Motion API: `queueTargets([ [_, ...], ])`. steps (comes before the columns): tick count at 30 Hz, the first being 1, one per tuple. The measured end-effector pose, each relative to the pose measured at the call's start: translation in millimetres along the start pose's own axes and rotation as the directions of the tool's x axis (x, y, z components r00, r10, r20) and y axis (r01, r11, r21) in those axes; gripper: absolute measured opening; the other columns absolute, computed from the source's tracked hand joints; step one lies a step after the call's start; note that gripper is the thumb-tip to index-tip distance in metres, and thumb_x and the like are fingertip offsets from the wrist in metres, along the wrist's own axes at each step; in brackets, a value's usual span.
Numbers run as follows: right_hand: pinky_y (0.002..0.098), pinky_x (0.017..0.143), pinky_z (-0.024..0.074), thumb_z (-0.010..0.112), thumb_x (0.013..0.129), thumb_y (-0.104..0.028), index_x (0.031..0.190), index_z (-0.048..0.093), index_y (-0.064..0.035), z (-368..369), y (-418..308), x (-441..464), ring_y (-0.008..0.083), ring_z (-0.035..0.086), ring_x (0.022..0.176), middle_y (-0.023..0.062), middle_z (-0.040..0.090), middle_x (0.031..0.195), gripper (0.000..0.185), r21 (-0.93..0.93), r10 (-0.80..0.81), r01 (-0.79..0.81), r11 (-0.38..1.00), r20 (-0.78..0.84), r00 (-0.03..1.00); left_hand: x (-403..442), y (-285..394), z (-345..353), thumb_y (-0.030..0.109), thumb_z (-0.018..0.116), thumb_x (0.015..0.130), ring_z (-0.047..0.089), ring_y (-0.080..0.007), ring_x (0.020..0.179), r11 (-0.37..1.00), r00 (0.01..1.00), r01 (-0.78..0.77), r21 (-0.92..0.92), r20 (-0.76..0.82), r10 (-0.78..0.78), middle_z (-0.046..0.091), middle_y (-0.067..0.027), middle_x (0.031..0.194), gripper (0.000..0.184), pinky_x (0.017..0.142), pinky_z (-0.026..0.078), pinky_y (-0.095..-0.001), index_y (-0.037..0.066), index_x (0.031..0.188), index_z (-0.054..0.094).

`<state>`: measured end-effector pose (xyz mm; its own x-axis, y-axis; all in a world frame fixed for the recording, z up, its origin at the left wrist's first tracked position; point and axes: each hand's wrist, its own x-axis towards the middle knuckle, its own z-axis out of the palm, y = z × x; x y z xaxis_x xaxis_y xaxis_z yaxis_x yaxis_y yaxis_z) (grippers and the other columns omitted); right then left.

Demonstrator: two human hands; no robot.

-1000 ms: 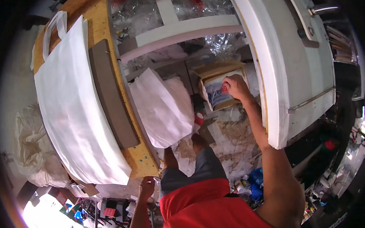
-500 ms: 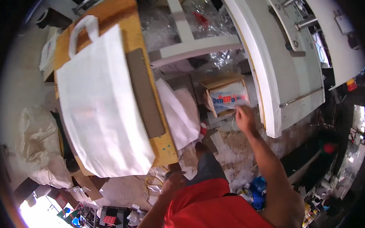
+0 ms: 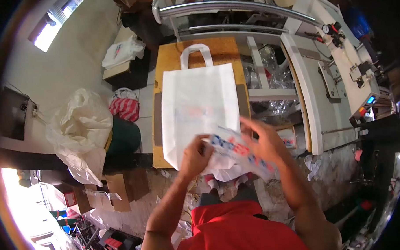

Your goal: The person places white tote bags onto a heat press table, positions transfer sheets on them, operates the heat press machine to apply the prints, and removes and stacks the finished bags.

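Observation:
A thin, see-through sheet (image 3: 237,146) printed with blue and red lettering is held up between my two hands, blurred by motion. My left hand (image 3: 196,157) pinches its left edge. On the other side my right hand (image 3: 266,142) grips it, fingers partly smeared. Beneath them, a white cloth tote bag (image 3: 199,92) lies flat on a wooden board (image 3: 167,51), its handle pointing away from me. Faint print shows through the middle of the bag. To the right and lower down, a small box (image 3: 288,136) with similar printed sheets is partly hidden by my right arm.
A white press machine (image 3: 329,100) with a gauge and a lit display stands at right. Metal bars (image 3: 240,7) cross the far side. At left are a large off-white sack (image 3: 83,124), a green bin (image 3: 124,136) and cardboard boxes (image 3: 118,189). More white bags (image 3: 122,52) are stacked behind.
My right hand has come from the box up over the bag with a printed sheet. My left hand has risen from my side to the sheet. The view has turned toward the board.

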<state>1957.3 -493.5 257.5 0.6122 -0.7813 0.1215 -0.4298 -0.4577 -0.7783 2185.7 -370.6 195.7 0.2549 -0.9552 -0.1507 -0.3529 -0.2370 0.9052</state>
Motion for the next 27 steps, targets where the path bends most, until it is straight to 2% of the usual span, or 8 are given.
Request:
queueTargets([
  [1, 0.0435, 0.090, 0.0511, 0.069, 0.087, -0.004, 0.123, 0.063, -0.0033, 11, 4, 14, 0.0342, 0.065, 0.101, 0.0153, 0.069, 0.107, 0.037, -0.117, -0.131, 0.115, 0.986, -0.140, 0.981, 17, -19, -18, 0.009, 0.073, 0.090, 0.064, -0.0104, 0.072, 1.000, 0.998, 0.019, -0.003, -0.061, -0.020, 0.068, -0.0048, 0.080, 0.041, 0.065, 0.051, -0.0270, 0.002, 0.127, 0.058],
  [4, 0.0477, 0.097, 0.0452, 0.070, 0.085, -0.006, 0.121, 0.060, -0.0048, 38, 13, 43, 0.0385, 0.059, 0.110, 0.0173, 0.065, 0.116, 0.038, -0.235, -0.254, 0.167, 0.958, -0.417, 0.873, 67, -66, -58, 0.012, 0.073, 0.086, 0.066, -0.0163, 0.071, 0.993, 0.966, 0.091, -0.069, -0.238, -0.105, 0.069, -0.0085, 0.078, 0.039, 0.067, 0.053, -0.0318, 0.003, 0.121, 0.061],
  [7, 0.0474, 0.098, 0.0444, 0.072, 0.082, -0.008, 0.117, 0.060, -0.0045, 88, 43, 44, 0.0367, 0.056, 0.114, 0.0158, 0.061, 0.122, 0.037, -0.337, -0.239, 0.094, 0.937, -0.422, 0.874, 106, -106, -78, 0.013, 0.073, 0.084, 0.071, -0.0230, 0.079, 0.982, 0.933, 0.171, -0.074, -0.308, -0.186, 0.072, -0.0108, 0.082, 0.042, 0.072, 0.055, -0.0357, 0.005, 0.123, 0.061],
  [11, 0.0481, 0.097, 0.0442, 0.072, 0.081, -0.011, 0.116, 0.062, -0.0051, 133, 60, 35, 0.0357, 0.053, 0.119, 0.0149, 0.057, 0.127, 0.037, -0.363, -0.230, 0.096, 0.927, -0.346, 0.910, 108, -107, -87, 0.008, 0.072, 0.088, 0.068, -0.0196, 0.076, 0.989, 0.936, 0.126, 0.077, -0.341, -0.093, 0.071, -0.0136, 0.091, 0.039, 0.068, 0.056, -0.0336, -0.002, 0.123, 0.057],
  [14, 0.0495, 0.096, 0.0442, 0.072, 0.081, -0.012, 0.114, 0.065, -0.0048, 143, 63, 31, 0.0351, 0.052, 0.120, 0.0142, 0.056, 0.129, 0.035, -0.469, -0.219, 0.041, 0.882, -0.333, 0.917, 76, -91, -85, 0.007, 0.070, 0.087, 0.067, -0.0289, 0.095, 0.983, 0.877, -0.045, 0.179, -0.463, 0.124, 0.068, -0.0187, 0.107, 0.039, 0.082, 0.055, -0.0405, 0.000, 0.124, 0.057],
  [16, 0.0499, 0.098, 0.0435, 0.072, 0.081, -0.012, 0.113, 0.067, -0.0049, 143, 63, 29, 0.0350, 0.052, 0.121, 0.0132, 0.057, 0.129, 0.033, -0.432, -0.185, 0.018, 0.902, -0.348, 0.919, 58, -93, -84, 0.005, 0.066, 0.085, 0.059, -0.0366, 0.114, 0.816, 0.858, -0.117, 0.566, -0.356, 0.370, 0.062, -0.0205, 0.123, 0.039, 0.098, 0.048, -0.0483, 0.000, 0.123, 0.059],
  [20, 0.0493, 0.100, 0.0425, 0.072, 0.081, -0.012, 0.114, 0.067, -0.0046, 142, 59, 29, 0.0349, 0.051, 0.123, 0.0126, 0.056, 0.131, 0.034, -0.438, -0.180, 0.011, 0.899, -0.347, 0.920, 46, -106, -73, 0.005, 0.065, 0.080, 0.056, -0.0354, 0.118, 0.728, 0.777, -0.251, 0.637, -0.316, 0.544, 0.064, -0.0137, 0.125, 0.036, 0.104, 0.043, -0.0480, 0.005, 0.116, 0.068],
  [27, 0.0490, 0.103, 0.0413, 0.071, 0.081, -0.012, 0.117, 0.067, -0.0028, 142, 61, 28, 0.0352, 0.051, 0.124, 0.0139, 0.056, 0.133, 0.037, -0.451, -0.198, 0.019, 0.892, -0.352, 0.915, 46, -114, -71, 0.006, 0.065, 0.080, 0.057, -0.0346, 0.118, 0.738, 0.772, -0.236, 0.632, -0.339, 0.537, 0.064, -0.0117, 0.126, 0.034, 0.104, 0.043, -0.0474, 0.005, 0.114, 0.069],
])
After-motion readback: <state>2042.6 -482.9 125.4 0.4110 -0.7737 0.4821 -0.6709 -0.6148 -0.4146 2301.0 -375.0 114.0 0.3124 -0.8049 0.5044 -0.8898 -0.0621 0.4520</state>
